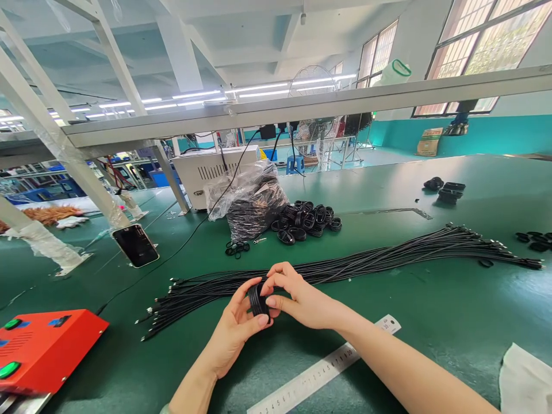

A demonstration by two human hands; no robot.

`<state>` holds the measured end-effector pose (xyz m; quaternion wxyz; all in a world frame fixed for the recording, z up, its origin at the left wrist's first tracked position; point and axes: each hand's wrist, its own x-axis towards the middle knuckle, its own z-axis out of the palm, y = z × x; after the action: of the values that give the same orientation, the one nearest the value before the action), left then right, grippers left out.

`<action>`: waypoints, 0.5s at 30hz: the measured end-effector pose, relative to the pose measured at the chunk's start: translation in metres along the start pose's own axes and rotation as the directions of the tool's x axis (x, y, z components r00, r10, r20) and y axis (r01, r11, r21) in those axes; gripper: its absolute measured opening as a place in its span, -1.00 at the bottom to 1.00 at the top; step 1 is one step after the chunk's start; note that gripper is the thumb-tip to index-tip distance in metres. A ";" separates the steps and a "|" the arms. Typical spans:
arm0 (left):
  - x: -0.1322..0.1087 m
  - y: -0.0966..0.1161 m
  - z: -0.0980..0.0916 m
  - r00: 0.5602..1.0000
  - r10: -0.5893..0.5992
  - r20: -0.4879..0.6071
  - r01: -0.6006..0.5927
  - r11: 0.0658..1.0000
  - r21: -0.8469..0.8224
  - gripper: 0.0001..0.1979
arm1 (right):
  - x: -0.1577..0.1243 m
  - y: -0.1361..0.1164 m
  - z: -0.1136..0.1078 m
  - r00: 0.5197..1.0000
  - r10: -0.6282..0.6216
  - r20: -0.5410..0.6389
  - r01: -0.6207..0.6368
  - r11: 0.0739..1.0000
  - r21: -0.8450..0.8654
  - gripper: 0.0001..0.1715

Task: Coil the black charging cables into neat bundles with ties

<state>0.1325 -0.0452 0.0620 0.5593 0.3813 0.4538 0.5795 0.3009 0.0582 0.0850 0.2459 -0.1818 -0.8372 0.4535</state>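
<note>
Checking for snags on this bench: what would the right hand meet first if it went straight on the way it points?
The coiled black cable held by the left hand. The right hand seems to be touching it, though depth is hard to judge from this view.

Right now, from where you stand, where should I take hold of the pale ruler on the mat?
Take the pale ruler by its exposed lower-left stretch, coming from the left, clear of the right forearm, which crosses near its far end. It lies flat on the green mat, so pinch its long edges or lift that end first.
</note>
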 end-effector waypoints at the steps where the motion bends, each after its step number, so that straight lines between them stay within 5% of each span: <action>1: 0.000 0.000 0.000 1.000 0.002 0.011 -0.002 1.000 0.000 -0.31 | 0.000 0.000 0.001 1.000 0.007 0.002 -0.007 1.000 0.005 -0.94; 15: -0.002 -0.003 0.004 0.999 0.008 0.051 -0.009 1.000 0.025 -0.44 | -0.002 0.000 -0.002 0.970 -0.013 0.241 -0.054 0.962 0.268 -0.80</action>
<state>0.1374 -0.0468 0.0600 0.5633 0.4047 0.4451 0.5664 0.3035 0.0585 0.0855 0.1604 -0.0985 -0.7885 0.5855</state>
